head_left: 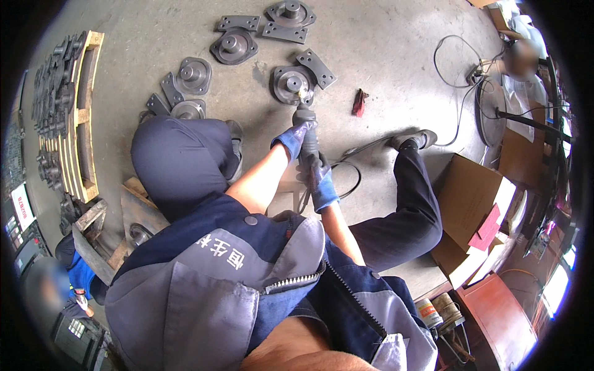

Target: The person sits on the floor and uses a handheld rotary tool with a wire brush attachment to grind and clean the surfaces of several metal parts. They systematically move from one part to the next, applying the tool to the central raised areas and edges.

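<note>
Both my hands, in blue-and-dark gloves, are closed around a black corded power grinder [310, 146]. My left hand [296, 138] wraps the body near its head, and my right hand [321, 180] grips it further back, closer to me. The grinder's tip reaches the near edge of a dark metal flange [286, 82] with a raised round hub, lying on the floor. A small yellowish spot shows at that contact; the tip itself is too small to make out. Beside the flange, at its upper right, lies a drilled rectangular metal plate [317, 68].
More flanges [232, 44] and drilled plates [240, 23] lie on the concrete floor. A red object [359, 103] lies to the right. The cord [368, 147] runs near my right foot. A loaded wooden pallet [86, 117] stands left, cardboard boxes [473, 198] right. Another person [88, 278] is at lower left.
</note>
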Demonstrator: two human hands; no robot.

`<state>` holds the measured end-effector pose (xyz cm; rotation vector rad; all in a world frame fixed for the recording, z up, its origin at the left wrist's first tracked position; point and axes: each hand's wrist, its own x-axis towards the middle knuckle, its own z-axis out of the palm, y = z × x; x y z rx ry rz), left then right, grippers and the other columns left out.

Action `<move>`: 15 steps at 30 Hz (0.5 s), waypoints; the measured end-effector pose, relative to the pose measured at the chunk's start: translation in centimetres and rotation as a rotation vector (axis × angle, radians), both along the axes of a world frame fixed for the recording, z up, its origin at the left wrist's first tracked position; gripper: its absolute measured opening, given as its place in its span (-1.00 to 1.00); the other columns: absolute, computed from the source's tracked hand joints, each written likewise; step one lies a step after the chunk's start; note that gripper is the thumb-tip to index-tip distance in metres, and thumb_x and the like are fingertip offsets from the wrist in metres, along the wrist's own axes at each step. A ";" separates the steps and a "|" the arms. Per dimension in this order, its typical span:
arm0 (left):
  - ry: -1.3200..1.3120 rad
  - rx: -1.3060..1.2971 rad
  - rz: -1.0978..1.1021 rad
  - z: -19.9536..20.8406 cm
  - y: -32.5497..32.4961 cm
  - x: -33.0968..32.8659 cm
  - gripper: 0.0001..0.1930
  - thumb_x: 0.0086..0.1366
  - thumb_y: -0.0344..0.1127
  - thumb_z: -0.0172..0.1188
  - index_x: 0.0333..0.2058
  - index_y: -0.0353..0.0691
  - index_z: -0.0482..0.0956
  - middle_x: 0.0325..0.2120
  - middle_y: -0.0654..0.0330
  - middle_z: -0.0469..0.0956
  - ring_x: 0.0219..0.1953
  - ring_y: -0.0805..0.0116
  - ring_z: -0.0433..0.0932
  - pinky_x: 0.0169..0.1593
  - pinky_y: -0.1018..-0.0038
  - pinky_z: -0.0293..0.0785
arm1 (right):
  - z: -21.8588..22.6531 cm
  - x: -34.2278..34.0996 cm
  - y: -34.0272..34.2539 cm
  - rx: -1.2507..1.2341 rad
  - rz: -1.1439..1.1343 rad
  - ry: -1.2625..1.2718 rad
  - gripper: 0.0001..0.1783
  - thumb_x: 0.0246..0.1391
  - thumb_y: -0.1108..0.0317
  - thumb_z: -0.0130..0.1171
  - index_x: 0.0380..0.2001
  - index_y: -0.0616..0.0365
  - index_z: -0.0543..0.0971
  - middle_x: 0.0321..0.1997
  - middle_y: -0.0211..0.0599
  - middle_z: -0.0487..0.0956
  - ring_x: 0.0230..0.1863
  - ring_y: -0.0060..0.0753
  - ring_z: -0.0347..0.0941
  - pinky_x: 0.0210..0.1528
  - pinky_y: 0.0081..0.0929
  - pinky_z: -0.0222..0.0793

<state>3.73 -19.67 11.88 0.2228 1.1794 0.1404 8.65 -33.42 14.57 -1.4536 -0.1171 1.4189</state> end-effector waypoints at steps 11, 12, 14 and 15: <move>-0.077 -0.011 -0.004 -2.1 -0.7 -0.6 -0.61 0.32 0.01 0.04 -0.10 -0.19 0.48 -0.33 0.11 0.58 -0.33 0.24 0.58 -0.15 0.33 0.53 | 0.4 0.4 0.3 -0.056 0.030 -0.025 -0.41 0.17 0.03 0.04 0.08 0.27 0.29 -0.32 -0.18 0.51 -0.42 -0.39 0.50 -0.53 -0.52 0.46; -0.065 -0.002 -0.012 -1.8 -0.7 -0.5 -0.61 0.32 0.01 0.04 -0.10 -0.19 0.48 -0.33 0.11 0.58 -0.34 0.23 0.58 -0.15 0.34 0.53 | 0.3 0.5 0.2 -0.052 0.046 -0.019 -0.42 0.17 0.03 0.04 0.08 0.27 0.29 -0.32 -0.18 0.51 -0.42 -0.39 0.50 -0.53 -0.52 0.46; -0.059 -0.013 -0.003 -1.4 -0.6 -0.2 -0.61 0.31 0.01 0.06 -0.10 -0.19 0.48 -0.33 0.11 0.58 -0.33 0.23 0.58 -0.16 0.33 0.53 | -0.6 0.6 -0.1 -0.046 0.048 -0.040 -0.43 0.17 0.05 0.04 0.09 0.25 0.30 -0.32 -0.19 0.51 -0.42 -0.40 0.50 -0.52 -0.51 0.47; -0.055 -0.018 0.004 -1.3 -0.6 -0.2 -0.61 0.30 0.01 0.07 -0.10 -0.20 0.48 -0.33 0.11 0.58 -0.33 0.23 0.59 -0.16 0.33 0.54 | -0.4 0.6 0.1 -0.044 0.051 -0.050 -0.44 0.17 0.05 0.03 0.09 0.24 0.30 -0.33 -0.19 0.51 -0.41 -0.40 0.50 -0.52 -0.50 0.47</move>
